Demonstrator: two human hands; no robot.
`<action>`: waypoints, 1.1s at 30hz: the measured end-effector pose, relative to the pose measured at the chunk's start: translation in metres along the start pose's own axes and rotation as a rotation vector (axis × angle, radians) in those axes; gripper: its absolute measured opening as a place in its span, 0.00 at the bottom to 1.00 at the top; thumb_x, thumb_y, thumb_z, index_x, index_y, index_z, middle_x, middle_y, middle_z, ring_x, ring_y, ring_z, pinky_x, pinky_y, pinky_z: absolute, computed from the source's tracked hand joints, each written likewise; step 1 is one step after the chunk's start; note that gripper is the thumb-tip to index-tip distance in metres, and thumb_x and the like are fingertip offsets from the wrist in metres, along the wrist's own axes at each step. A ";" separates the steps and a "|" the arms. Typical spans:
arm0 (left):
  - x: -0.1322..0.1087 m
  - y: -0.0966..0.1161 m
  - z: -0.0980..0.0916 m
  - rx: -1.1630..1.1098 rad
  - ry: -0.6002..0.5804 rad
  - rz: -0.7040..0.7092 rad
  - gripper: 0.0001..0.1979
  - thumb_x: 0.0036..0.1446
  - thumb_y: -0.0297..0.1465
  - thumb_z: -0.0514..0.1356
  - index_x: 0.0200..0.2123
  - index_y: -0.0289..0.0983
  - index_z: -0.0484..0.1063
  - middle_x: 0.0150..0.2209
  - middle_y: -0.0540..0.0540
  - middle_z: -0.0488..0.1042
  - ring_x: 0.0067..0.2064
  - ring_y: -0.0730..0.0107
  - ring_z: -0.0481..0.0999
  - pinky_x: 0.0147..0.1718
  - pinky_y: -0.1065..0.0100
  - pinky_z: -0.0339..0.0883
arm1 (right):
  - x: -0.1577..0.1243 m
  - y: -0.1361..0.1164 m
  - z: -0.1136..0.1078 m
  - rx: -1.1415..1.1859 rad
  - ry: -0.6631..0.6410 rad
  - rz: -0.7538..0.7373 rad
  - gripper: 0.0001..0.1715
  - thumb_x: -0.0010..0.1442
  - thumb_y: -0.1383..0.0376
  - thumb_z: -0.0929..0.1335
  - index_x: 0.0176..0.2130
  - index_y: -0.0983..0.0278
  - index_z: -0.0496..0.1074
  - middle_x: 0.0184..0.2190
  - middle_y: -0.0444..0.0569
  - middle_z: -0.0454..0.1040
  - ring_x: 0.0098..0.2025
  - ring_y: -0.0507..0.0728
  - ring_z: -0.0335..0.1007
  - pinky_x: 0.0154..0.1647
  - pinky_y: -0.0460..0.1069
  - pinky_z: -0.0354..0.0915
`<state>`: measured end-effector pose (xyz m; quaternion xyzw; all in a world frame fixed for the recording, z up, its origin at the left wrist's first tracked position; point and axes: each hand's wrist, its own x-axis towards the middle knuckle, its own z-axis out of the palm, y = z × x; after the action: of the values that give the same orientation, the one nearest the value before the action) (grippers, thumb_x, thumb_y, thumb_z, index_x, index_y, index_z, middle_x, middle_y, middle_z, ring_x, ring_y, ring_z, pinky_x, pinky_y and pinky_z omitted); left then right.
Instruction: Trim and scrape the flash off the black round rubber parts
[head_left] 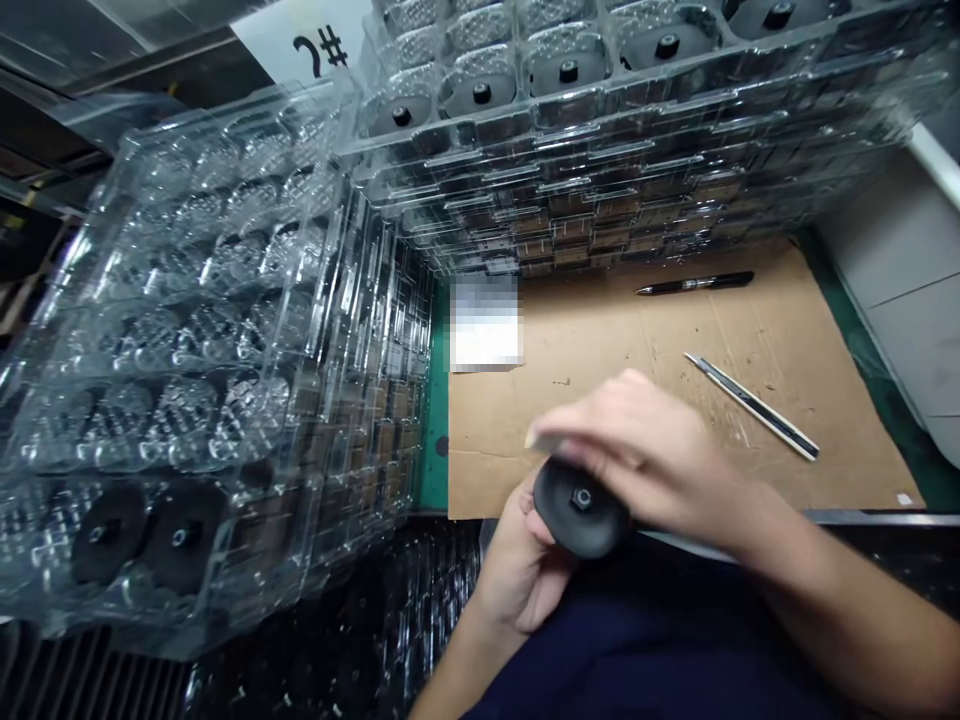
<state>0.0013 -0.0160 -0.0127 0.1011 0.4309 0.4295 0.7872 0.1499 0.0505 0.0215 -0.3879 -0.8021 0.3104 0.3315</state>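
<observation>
Fingers of left hand (517, 570) curl under black rubber disc (579, 525) and support it from below, while fingers of right hand (637, 450) clench over its top, a little blurred. This two-hand hold looks steady. Disc stays just off near edge of cardboard (675, 340), which carries cutter (750, 405) and pen (694, 283); clear trays (187, 330) stand at left.
</observation>
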 end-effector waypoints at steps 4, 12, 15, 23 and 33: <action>-0.004 0.006 -0.001 -0.233 -0.193 -0.099 0.31 0.39 0.42 0.69 0.49 0.42 0.70 0.49 0.44 0.72 0.48 0.53 0.74 0.44 0.61 0.69 | -0.017 0.043 0.011 0.075 0.030 0.477 0.14 0.62 0.62 0.61 0.43 0.59 0.73 0.39 0.46 0.75 0.37 0.53 0.69 0.36 0.48 0.62; 0.000 0.006 -0.006 -0.281 -0.200 -0.079 0.34 0.42 0.40 0.68 0.54 0.43 0.65 0.48 0.43 0.72 0.46 0.55 0.75 0.44 0.60 0.69 | -0.065 0.061 0.043 0.197 -0.121 0.563 0.14 0.61 0.61 0.61 0.40 0.60 0.74 0.38 0.47 0.76 0.41 0.56 0.72 0.40 0.51 0.68; 0.001 0.005 -0.002 -0.254 -0.184 -0.072 0.29 0.43 0.38 0.68 0.50 0.41 0.68 0.49 0.43 0.72 0.49 0.54 0.73 0.46 0.61 0.68 | -0.049 0.040 0.021 0.130 0.053 0.577 0.15 0.62 0.61 0.61 0.46 0.60 0.71 0.44 0.48 0.74 0.43 0.56 0.70 0.39 0.50 0.66; 0.005 0.011 0.002 -0.059 0.034 0.033 0.23 0.48 0.31 0.66 0.49 0.41 0.69 0.44 0.47 0.75 0.47 0.64 0.74 0.50 0.65 0.66 | -0.015 -0.032 0.009 0.067 -0.103 -0.005 0.15 0.61 0.72 0.60 0.47 0.66 0.68 0.37 0.49 0.73 0.39 0.53 0.66 0.43 0.50 0.63; 0.003 0.018 0.008 -0.026 -0.012 0.184 0.25 0.42 0.32 0.69 0.47 0.43 0.70 0.44 0.50 0.76 0.46 0.65 0.75 0.49 0.66 0.67 | -0.026 -0.021 0.010 0.114 -0.063 -0.110 0.17 0.60 0.74 0.61 0.49 0.68 0.66 0.38 0.49 0.70 0.39 0.53 0.63 0.42 0.50 0.61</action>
<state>-0.0021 -0.0008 0.0000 0.1323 0.4094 0.5049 0.7483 0.1459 0.0155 0.0241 -0.3139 -0.8132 0.3490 0.3440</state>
